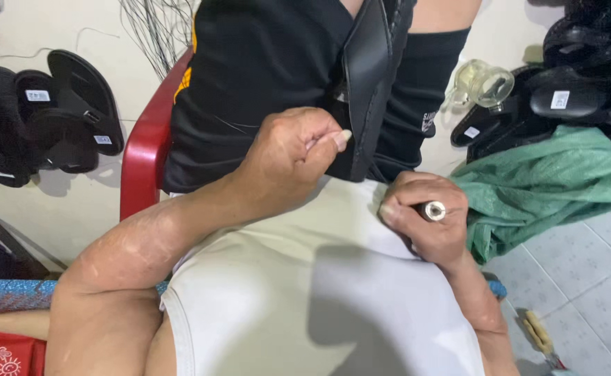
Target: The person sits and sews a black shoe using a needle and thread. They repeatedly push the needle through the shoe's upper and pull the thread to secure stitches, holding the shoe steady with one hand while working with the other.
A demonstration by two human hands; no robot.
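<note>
**Stitching a black sandal strap, hands at the chest**

Looking down from the head view: left hand (293, 154) sits fisted in front of the black shorts, thumb and forefinger pinched together at the edge of the black leather strap piece (365, 66). Looks like a thin thread or needle is in the pinch, too small to confirm. The strap piece stands upright between the knees, upper end out of frame, lower end just beside the left hand's fingers (339, 138).

Right hand (427, 221) is lower and to the right, against the white undershirt (319, 299), fingers curled tight round a tool with a round metal end (433, 210). Rest of the tool is hidden in the fist.

Around:
- red plastic chair (142, 157) under the person
- black sandals (48, 115) on the floor at left, another pile (584, 76) top right
- green woven sack (549, 184) on the tiled floor at right
- clear glass jar (483, 83) beside the right pile
- wooden-handled brush (538, 334) bottom right
</note>
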